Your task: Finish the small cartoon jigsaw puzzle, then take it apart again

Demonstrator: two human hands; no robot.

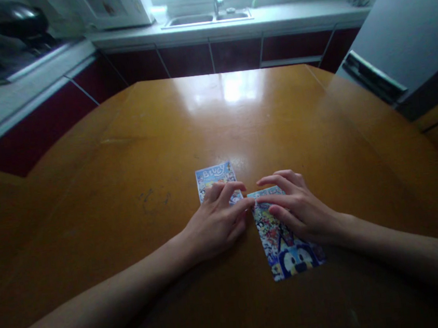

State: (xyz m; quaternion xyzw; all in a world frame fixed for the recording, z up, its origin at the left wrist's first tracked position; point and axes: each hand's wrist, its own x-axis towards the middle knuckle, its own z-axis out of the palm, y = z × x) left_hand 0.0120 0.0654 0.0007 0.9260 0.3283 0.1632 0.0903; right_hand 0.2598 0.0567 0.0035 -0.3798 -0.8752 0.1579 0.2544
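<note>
Two bare forearms are coming in from the bottom corners of the frame, meeting just below the centre over a brown table [124, 158]. Nearest to us, low and right of centre, a printed card [288, 250] is lying flat, its bottom end showing a blue cartoon dog face, its long side tilting slightly to the left as it runs up the frame. The right hand [300, 207] is resting on that card's upper part, palm down, fingers spread loosely and pressing flat, not gripping anything. Right beside it, the left hand [217, 219] is lying palm down too, fingers extended towards the right, fingertips touching the card's upper left corner. Under the left fingers a second card [214, 177] is peeking out just above centre, blue lettering showing on its top strip; the hand is covering its lower half, so whether the two cards are touching is not clear. Both hands are open and flat. Further up, the table is shining with window glare at upper centre. Beyond it, dark red cabinets [188, 60] are running across the top, under a pale counter. A sink [206, 18] with a tap is sitting at top centre, a microwave [114, 5] to its left, a dark pan [16, 21] on the stove in the upper left corner, and a grey fridge [408, 24] is filling the upper right.
</note>
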